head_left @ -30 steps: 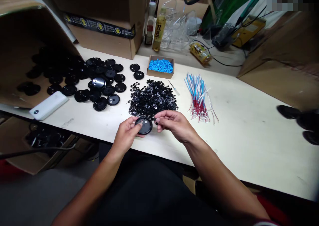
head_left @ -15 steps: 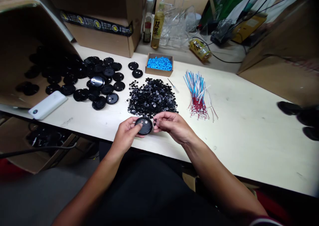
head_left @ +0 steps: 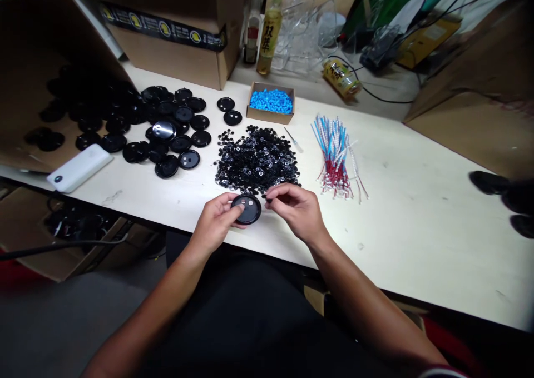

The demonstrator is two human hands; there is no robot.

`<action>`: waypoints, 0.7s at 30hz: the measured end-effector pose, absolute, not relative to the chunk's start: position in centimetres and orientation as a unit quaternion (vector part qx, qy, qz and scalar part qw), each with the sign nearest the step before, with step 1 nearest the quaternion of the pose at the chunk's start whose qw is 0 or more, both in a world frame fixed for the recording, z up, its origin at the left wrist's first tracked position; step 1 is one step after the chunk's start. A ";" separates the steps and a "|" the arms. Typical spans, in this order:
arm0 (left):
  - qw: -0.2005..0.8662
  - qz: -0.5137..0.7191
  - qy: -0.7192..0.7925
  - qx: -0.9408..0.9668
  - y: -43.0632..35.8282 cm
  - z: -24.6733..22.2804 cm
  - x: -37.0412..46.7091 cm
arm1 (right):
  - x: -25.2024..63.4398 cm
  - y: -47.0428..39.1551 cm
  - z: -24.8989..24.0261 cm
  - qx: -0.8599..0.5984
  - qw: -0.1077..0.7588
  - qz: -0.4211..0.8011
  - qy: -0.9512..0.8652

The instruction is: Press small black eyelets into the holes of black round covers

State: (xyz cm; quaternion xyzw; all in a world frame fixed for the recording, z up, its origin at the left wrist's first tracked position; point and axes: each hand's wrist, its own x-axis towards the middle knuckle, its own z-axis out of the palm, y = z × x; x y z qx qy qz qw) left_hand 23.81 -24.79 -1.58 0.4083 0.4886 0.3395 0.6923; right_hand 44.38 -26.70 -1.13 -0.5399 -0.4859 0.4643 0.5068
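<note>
My left hand [head_left: 217, 222] grips a round black plastic cover [head_left: 249, 214] with two holes, thumb across its face. Just right of that disc, my right hand [head_left: 297, 208] pinches a small black ring-like piece [head_left: 268, 199] between thumb and fingertips; its exact shape is too small to tell. The piece and the cover are apart. Directly beyond both hands lies a heap of small black round pieces [head_left: 258, 158]. More black covers [head_left: 183, 114] are piled at the left, spilling from a tilted cardboard box [head_left: 25, 50].
A small carton of blue pieces [head_left: 271, 115] stands behind the heap. Beside the heap lies a thin screwdriver [head_left: 295, 142], and further right a bundle of wires [head_left: 336, 161]. A white power bank [head_left: 80, 168] rests front left. Bottles [head_left: 269, 39] and a large carton [head_left: 179, 66] stand behind.
The view has shifted slightly. My right fingers have drawn a little away from the cover's edge, and the small pieces between them have turned. The left hand keeps its hold.
</note>
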 end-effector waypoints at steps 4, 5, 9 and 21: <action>0.698 0.341 0.485 0.402 -24.7 -1.7 23.9 | 44.5 -27.1 -1.8 -0.549 0.479 0.363 -0.580; 0.697 0.342 0.486 0.401 -24.7 -1.7 23.8 | 44.7 -27.2 -2.0 -0.552 0.478 0.360 -0.580; 0.692 0.347 0.495 0.395 -24.7 -2.3 23.1 | 46.4 -28.1 -3.0 -0.579 0.467 0.321 -0.585; 0.687 0.336 0.508 0.397 -24.6 -3.0 22.8 | 50.3 -32.4 -5.7 -0.711 0.283 0.172 -0.621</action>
